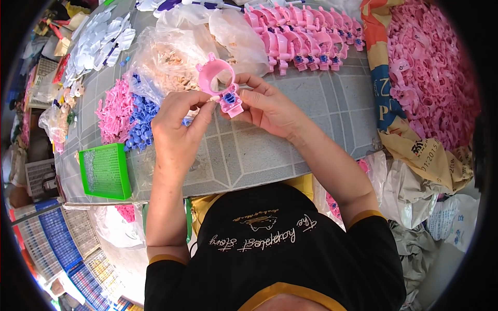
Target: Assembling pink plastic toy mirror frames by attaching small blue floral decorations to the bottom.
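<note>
Over the table, my right hand (270,106) grips a pink plastic ring-shaped part (232,109) by its lower right side. The part has small ear-like bumps on top of the ring and a dark blue piece (229,97) set in its base. My left hand (179,120) is closed, with thumb and forefinger pinching a small pale piece (215,98) against the left of that base. Whether the piece is inserted, I cannot tell. Left of my left hand lie a heap of small blue parts (140,122) and a heap of small pink parts (114,111).
Similar pink parts (306,44) with blue pieces stand in rows at the back. A clear plastic bag (171,57) holds small peach-coloured pieces. A green basket (124,173) sits at the front-left table edge. Right of the table, a large sack (428,160) holds pink parts. White pieces (101,41) lie far left.
</note>
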Available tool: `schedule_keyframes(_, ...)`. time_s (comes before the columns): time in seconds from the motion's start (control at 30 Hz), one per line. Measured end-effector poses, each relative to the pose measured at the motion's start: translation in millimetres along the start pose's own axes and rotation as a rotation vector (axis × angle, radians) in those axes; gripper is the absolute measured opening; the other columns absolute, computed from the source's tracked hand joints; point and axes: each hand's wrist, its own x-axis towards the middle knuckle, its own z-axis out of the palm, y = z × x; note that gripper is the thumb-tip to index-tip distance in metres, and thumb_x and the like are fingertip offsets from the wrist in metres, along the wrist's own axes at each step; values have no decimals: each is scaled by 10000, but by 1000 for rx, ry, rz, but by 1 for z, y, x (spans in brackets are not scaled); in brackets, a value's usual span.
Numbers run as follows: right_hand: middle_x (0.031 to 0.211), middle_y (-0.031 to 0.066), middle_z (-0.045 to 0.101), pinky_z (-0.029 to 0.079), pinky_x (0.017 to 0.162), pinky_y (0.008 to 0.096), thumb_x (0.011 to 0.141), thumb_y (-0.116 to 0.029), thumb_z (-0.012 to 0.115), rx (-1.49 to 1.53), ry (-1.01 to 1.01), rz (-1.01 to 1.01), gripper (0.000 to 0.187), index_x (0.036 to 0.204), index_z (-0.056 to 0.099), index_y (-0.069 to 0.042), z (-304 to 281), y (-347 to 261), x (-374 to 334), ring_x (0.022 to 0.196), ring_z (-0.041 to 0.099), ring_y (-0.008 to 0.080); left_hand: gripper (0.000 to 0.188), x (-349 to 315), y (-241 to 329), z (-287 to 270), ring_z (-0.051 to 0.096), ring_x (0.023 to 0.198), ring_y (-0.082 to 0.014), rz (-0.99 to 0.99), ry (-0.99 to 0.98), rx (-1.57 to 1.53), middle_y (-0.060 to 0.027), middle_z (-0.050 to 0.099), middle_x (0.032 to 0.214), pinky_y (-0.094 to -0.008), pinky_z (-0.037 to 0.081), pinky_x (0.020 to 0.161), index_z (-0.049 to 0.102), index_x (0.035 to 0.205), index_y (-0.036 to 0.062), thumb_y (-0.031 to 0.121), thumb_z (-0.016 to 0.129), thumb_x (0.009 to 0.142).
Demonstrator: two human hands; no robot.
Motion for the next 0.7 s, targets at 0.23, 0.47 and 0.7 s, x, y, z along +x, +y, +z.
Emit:
schedule_keyframes(0.23,1244,61,662,562,1009,348,996,-107,675,-40,-30,-47,412,1382,530,-91,2,1,0,1144,676,179,169,2,0,4,678,834,-278,88,-25,74,-115,723,891,-352,540,757,739,967,12,6,807,813)
schedule_keyframes(0.47,1190,43,674,543,918,298,949,-32,697,-88,-56,-101,397,1325,583,-87,-2,5,-1,1082,665,141,157,4,-1,3,662,832,-299,189,-19,174,-118,719,884,-378,538,748,752,957,14,6,790,805)
schedule_keyframes(0.7,1212,58,677,547,943,309,924,-6,702,-194,-81,-140,432,1334,577,-60,-3,10,1,1092,664,154,218,1,-6,4,669,883,-284,225,-21,152,-113,721,952,-356,545,778,774,1011,27,-13,788,797)
